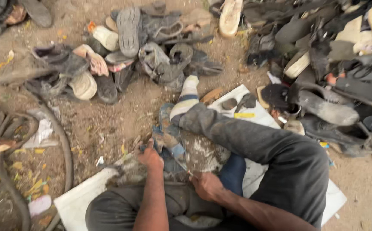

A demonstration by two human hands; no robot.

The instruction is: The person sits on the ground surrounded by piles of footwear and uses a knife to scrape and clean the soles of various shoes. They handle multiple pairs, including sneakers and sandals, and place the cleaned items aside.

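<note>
— What is the seated person working on?

— A worn blue sandal (169,137), lying on the lap between the knees over a white board (79,201) on the dirt floor (122,111). Its long axis runs away from the person, toe end pointing up toward the striped sock (187,96).

— And the hands?

— The left hand (150,156) closes its grip on the sandal's near left edge. The right hand (206,185) rests at the near right end, its grip curled; whether it holds anything, I cannot tell.

— What crowds the spot?

— The person's dark-trousered leg (258,141) crosses just right of the sandal. A heap of old shoes (143,47) lies beyond, a bigger pile of dark footwear (336,77) to the right, and rubber hoses (6,171) curl at the left.
</note>
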